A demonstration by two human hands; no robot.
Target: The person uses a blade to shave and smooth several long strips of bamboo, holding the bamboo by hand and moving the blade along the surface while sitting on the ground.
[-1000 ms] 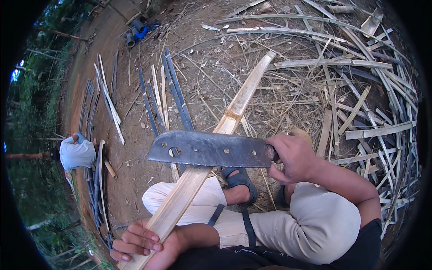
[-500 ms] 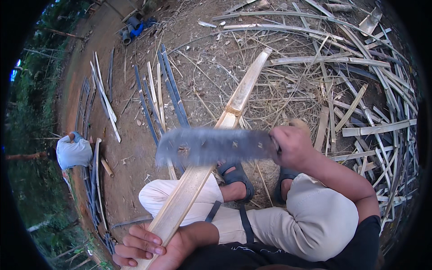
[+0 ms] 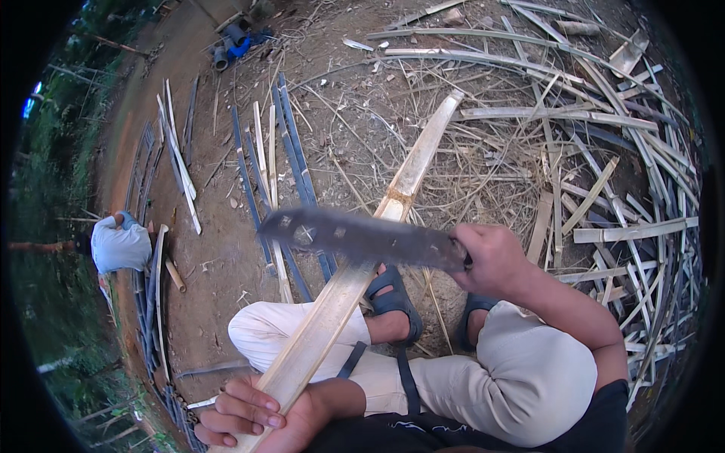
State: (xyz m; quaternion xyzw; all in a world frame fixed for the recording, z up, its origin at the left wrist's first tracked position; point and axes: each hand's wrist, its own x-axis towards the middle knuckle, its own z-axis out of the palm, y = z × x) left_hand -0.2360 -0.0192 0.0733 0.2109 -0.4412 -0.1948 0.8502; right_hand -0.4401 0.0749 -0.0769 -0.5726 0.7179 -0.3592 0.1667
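Note:
My left hand [image 3: 253, 414] is wrapped round the near end of a long split bamboo strip [image 3: 321, 321]. The pale inner side of the strip faces up, with a brown node ring across it, and it slants away over my leg to the far right. In my right hand [image 3: 487, 258] is a machete [image 3: 351, 235], gripped by a handle that my fingers mostly hide. Its broad dark blade, slightly blurred, has several square and round marks and points left. The blade crosses over the bamboo strip just nearer than the node; whether it touches cannot be told.
Split bamboo pieces [image 3: 638, 230] lie heaped on the right, with shavings [image 3: 483, 177] beyond my feet. Dark strips [image 3: 298, 155] and pale strips rest on the dirt to the left. Another person [image 3: 121, 243] bends at far left beside bamboo lengths [image 3: 160, 302]. My sandals [image 3: 394, 298] are below the blade.
The machete has turned from nearly level to slanting, its left end a little higher and its face showing narrower. The left hand keeps its hold on the bamboo strip; the view has shifted slightly.

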